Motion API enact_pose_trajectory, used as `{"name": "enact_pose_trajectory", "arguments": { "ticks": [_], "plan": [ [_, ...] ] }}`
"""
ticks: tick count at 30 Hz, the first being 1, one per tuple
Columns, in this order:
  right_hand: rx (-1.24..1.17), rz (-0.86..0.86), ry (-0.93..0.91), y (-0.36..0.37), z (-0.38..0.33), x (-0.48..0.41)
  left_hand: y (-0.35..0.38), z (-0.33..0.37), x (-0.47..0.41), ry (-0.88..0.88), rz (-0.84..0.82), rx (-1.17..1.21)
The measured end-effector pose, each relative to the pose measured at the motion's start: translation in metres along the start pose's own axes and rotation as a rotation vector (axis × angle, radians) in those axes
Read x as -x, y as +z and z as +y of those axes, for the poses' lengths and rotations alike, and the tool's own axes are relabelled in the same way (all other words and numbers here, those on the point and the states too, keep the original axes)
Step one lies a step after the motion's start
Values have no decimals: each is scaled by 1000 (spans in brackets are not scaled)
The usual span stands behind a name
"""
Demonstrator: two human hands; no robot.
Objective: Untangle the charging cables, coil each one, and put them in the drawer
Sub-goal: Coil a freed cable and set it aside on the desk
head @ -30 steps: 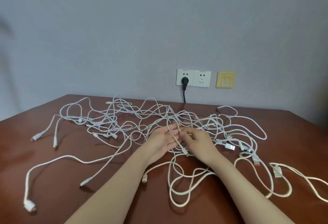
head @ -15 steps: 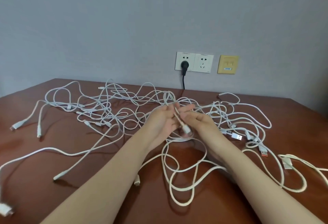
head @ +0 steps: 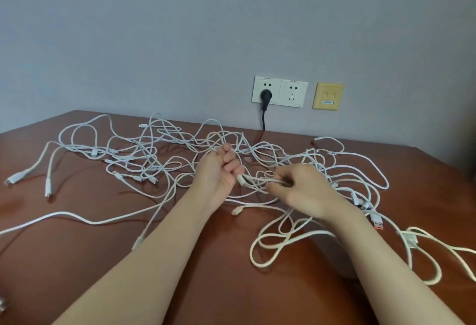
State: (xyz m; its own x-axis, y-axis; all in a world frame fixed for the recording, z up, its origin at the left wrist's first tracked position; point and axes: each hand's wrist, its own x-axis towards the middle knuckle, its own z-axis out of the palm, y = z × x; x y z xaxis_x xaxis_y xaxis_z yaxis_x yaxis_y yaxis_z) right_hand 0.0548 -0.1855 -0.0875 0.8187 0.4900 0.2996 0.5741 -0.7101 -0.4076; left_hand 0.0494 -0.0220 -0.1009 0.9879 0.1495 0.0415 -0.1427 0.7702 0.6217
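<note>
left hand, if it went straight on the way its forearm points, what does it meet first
Most likely the raised loops of the white charging cables, just past the knuckles of the left hand. Beyond them come the black power cord and the wall, though depth is unclear.

Cables [head: 164, 144] white matt plastic; table [head: 231, 286] glossy reddish wood; wall [head: 180, 28] matt.
</note>
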Motion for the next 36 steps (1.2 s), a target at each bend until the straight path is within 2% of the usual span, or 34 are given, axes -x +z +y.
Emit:
{"name": "enact_pose_trajectory", "arguments": {
  "ticks": [2,5,8,12,14,19,25,28,32,36],
  "plan": [
    [78,34,49,-6,8,1,-13,6,-6,23,64,-65],
    [-54,96,69,-7,14,3,-22,10,-8,7,83,-313],
    [-239,161,44,-5,8,0,-8,0,-2,-91,0,-633],
    [-674,113,11,-4,-8,0,6,-17,8,-182,-121,-1024],
    [-630,148,9,1,-12,-1,9,-20,12,-202,-182,-1125],
    [-465,372,71,3,-7,-4,14,-18,12,-340,-242,-1004],
    [-319,483,118,4,-4,-4,13,-20,15,-420,-331,-749],
    [-213,506,110,9,0,-5,13,-23,16,-409,-327,-821],
    [-191,576,64,10,2,-4,15,-35,21,-327,-416,-945],
    [-284,595,113,6,3,-5,16,-30,23,-362,-441,-794]
  ]
}}
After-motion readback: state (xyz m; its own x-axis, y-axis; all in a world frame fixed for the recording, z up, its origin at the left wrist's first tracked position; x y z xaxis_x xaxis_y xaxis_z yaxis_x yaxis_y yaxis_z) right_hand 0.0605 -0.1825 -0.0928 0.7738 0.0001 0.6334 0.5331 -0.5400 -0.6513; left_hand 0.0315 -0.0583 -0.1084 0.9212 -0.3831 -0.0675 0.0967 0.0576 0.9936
